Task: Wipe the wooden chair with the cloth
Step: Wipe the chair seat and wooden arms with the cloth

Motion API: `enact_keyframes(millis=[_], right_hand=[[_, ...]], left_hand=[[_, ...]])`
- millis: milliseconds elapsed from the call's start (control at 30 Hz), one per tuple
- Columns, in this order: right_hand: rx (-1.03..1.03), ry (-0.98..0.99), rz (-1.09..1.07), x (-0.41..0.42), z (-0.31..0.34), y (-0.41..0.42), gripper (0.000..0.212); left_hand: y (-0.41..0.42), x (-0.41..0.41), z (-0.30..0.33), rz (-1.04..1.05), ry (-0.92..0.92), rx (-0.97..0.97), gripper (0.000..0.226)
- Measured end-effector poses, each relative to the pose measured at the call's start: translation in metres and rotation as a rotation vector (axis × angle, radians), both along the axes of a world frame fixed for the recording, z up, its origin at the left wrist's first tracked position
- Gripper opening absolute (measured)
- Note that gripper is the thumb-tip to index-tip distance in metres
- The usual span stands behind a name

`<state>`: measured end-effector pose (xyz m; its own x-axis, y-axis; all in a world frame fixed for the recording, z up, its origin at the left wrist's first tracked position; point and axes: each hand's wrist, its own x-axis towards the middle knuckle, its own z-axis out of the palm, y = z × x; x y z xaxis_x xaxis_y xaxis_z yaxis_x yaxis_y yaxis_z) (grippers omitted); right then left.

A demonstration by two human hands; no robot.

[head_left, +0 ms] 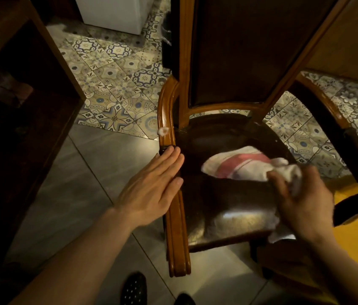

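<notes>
Patterned tiles (116, 84) are covering the far floor, giving way to plain grey tiles (98, 172) nearer the person, and a white appliance (112, 12) is standing at the top of the view. Dark wooden furniture (19, 106) is filling the left side.

The wooden chair (171, 227) is standing in the middle, its tall dark back panel (246, 51) rising toward the top and its glossy dark seat (224, 201) facing the camera. A small whitish blob (163, 130), perhaps foam or polish, is sitting on the left armrest (165, 115).

The left hand (151, 186) is lying flat with its fingers straight and together, nothing in its grip, its fingertips resting at the seat's left edge where the armrest comes down to the frame.

The right hand (305, 199) is blurring over the right side of the seat, its grip closing around a bunched end of the cloth (239, 164). That cloth, white with a pink stripe, is spreading across the rear middle of the seat, and another part of it is hanging below the hand at the seat's front right corner.

A yellow surface (354, 234) is showing at the right, beyond the right armrest (327, 111). Two dark shoes (134, 289) are peeking in at the bottom edge.
</notes>
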<state>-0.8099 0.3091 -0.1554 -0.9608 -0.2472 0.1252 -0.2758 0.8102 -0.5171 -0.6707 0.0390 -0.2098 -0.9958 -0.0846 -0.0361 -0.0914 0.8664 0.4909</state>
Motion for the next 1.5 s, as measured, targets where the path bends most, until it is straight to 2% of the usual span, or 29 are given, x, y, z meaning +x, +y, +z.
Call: enact_keyframes(millis=[67,133,200,267,367,433,533,600,667,767,833,933,1000,1133,1233,1367,1500], right_hand=[[-0.148,-0.021,-0.127,-0.019,0.010,-0.013,0.042],[-0.268,-0.027,-0.136,-0.035,0.017,-0.040,0.039],[-0.307,0.024,0.030,-0.044,0.021,-0.076,0.038],[-0.306,0.073,0.284,-0.046,0.020,-0.115,0.033],[-0.117,0.074,0.712,-0.040,0.007,-0.153,0.034],[0.010,-0.022,0.932,-0.035,-0.007,-0.166,0.044],[-0.014,-0.141,1.046,-0.039,-0.017,-0.175,0.042],[0.102,-0.052,1.147,-0.050,-0.016,-0.185,0.046],[0.225,-0.046,1.265,-0.078,-0.020,-0.219,0.047],[0.329,0.031,1.354,-0.091,-0.011,-0.218,0.051],[0.384,0.036,1.366,-0.097,-0.014,-0.222,0.058],[0.363,0.049,1.327,-0.100,-0.020,-0.234,0.060],[0.360,0.052,1.265,-0.098,-0.024,-0.240,0.063],[0.332,0.095,1.067,-0.114,-0.026,-0.274,0.051],[0.363,0.110,0.955,-0.133,-0.024,-0.294,0.057],[0.320,0.055,0.911,-0.126,-0.031,-0.291,0.045],[0.368,0.008,0.951,-0.116,-0.022,-0.277,0.053]], left_hand=[[0.004,0.002,-0.002,0.014,0.027,-0.026,0.065],[0.011,0.003,-0.005,0.036,0.047,-0.026,0.064],[0.017,0.003,-0.009,0.053,0.050,-0.040,0.065],[0.018,0.002,-0.010,0.065,0.050,-0.059,0.065],[0.016,0.001,-0.010,0.065,0.054,-0.075,0.065],[0.016,0.000,-0.010,0.077,0.060,-0.054,0.066],[0.018,0.004,-0.011,0.080,0.088,-0.028,0.065],[0.016,0.000,-0.011,0.093,0.108,-0.023,0.066],[-0.005,-0.013,-0.021,0.130,0.060,0.055,0.067],[0.002,-0.012,-0.016,0.100,0.077,0.024,0.068],[0.003,-0.009,-0.014,0.080,0.070,0.032,0.069],[0.002,-0.007,-0.013,0.073,0.084,0.039,0.069],[0.006,-0.001,-0.013,0.067,0.069,0.037,0.070],[0.012,0.004,-0.013,0.071,0.054,0.009,0.072],[0.011,-0.002,-0.014,0.077,0.062,0.040,0.071],[0.012,-0.001,-0.015,0.082,0.053,0.032,0.069],[0.014,0.001,-0.016,0.088,0.041,-0.002,0.069]])
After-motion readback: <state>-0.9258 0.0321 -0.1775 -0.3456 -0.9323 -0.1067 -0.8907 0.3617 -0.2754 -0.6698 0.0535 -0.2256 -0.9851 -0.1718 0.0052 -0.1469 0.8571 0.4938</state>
